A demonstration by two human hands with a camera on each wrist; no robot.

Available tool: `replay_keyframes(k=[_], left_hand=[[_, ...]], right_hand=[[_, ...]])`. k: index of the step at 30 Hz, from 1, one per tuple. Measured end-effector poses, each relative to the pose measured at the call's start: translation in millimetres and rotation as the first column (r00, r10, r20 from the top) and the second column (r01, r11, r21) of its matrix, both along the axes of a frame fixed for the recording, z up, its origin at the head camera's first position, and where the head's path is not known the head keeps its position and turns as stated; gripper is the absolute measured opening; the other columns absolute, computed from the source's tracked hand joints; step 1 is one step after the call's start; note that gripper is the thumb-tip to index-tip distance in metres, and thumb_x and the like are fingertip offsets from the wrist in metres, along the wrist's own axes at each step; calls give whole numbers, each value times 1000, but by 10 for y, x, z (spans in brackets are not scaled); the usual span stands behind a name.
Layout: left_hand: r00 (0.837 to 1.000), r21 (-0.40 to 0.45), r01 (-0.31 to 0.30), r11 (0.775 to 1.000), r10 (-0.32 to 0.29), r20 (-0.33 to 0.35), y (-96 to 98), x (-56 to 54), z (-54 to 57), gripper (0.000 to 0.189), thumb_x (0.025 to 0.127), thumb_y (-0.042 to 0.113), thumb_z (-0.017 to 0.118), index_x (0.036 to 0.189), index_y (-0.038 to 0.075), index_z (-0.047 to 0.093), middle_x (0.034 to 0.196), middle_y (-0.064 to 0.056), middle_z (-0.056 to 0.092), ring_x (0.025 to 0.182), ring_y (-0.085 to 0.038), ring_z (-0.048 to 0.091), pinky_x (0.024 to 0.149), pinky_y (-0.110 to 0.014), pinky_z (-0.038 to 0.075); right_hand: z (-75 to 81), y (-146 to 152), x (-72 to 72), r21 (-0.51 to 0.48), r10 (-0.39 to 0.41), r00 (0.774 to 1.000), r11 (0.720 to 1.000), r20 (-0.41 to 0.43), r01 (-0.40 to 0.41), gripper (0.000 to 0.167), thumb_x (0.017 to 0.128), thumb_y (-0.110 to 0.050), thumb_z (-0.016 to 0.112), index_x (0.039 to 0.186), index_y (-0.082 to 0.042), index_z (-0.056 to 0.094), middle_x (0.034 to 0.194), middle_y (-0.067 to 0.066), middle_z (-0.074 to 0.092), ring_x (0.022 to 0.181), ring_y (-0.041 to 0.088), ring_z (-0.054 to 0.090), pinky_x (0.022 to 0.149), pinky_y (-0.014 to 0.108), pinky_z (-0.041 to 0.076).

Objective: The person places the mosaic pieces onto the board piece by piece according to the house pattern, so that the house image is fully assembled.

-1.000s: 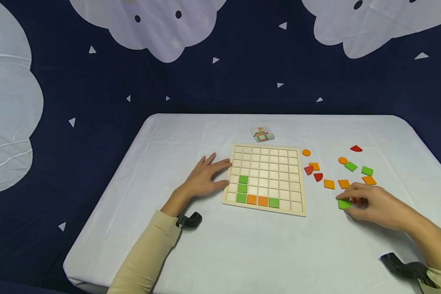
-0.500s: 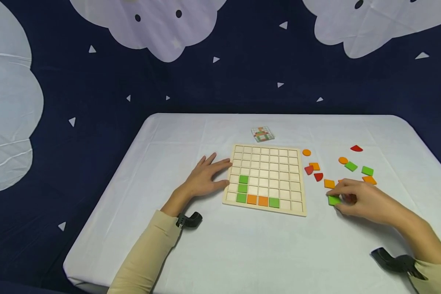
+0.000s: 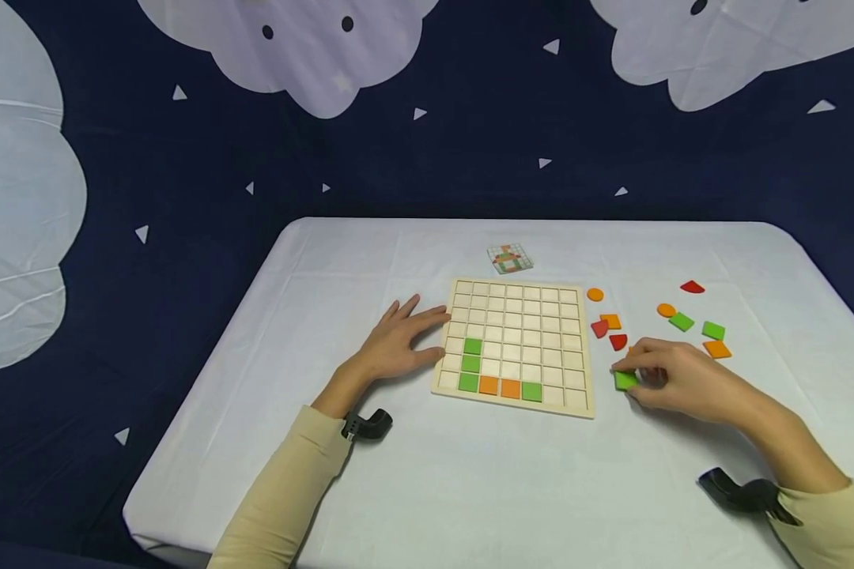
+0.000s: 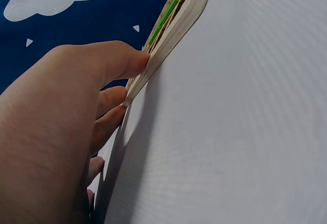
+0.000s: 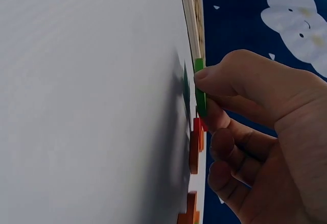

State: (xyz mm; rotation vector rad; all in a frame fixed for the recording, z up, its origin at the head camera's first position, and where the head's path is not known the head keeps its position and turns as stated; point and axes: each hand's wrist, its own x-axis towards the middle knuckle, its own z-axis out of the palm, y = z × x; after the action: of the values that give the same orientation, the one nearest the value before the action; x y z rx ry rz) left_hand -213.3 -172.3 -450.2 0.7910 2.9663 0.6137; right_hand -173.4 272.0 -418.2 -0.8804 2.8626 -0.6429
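Observation:
A wooden grid board [image 3: 512,340] lies on the white table, with green and orange square tiles in some cells at its lower left and along its bottom row. My left hand [image 3: 398,344] rests at the board's left edge, fingers spread. In the left wrist view its thumb and fingertips touch the board's side [image 4: 168,43]. To the right of the board, my right hand [image 3: 683,379] pinches a green square tile [image 3: 625,381] between thumb and fingers. The right wrist view shows this green tile [image 5: 200,89] held just above the tabletop, apart from the board.
Loose pieces lie right of the board: an orange disc [image 3: 595,295], red curved pieces [image 3: 693,287], green squares [image 3: 714,330] and orange squares [image 3: 717,349]. Some are partly hidden by my right hand. A small patterned card [image 3: 509,258] lies behind the board.
My right hand has moved left toward the board with the green tile in its pinch, now covering some orange squares. My left hand has stayed at the board's edge.

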Motion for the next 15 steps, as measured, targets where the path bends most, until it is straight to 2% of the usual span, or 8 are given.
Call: replay_keyframes(k=[7,15], left_hand=[[1000,-2,2,1000,-2,4,-6,-6,-6,61,90,54,55,145,31,44,150,18,32,145,-24,10,116,-43,0],[1000,1,5,1000,-5,-3,-4,-10,-15,62,89,54,55,145,31,44,150,17,32,145,-24,10,116,-44,0]], right_hand=[[9,-115,-45,24,3,1000,1000,7,-3,33,75,-17,79,107,-24,74,88,-12,55,74,9,48,58,22,39],[6,-251,-106,-3,68,997,998,-24,-68,34,75,-14,78,107,-24,74,90,-12,55,70,7,48,56,21,38]])
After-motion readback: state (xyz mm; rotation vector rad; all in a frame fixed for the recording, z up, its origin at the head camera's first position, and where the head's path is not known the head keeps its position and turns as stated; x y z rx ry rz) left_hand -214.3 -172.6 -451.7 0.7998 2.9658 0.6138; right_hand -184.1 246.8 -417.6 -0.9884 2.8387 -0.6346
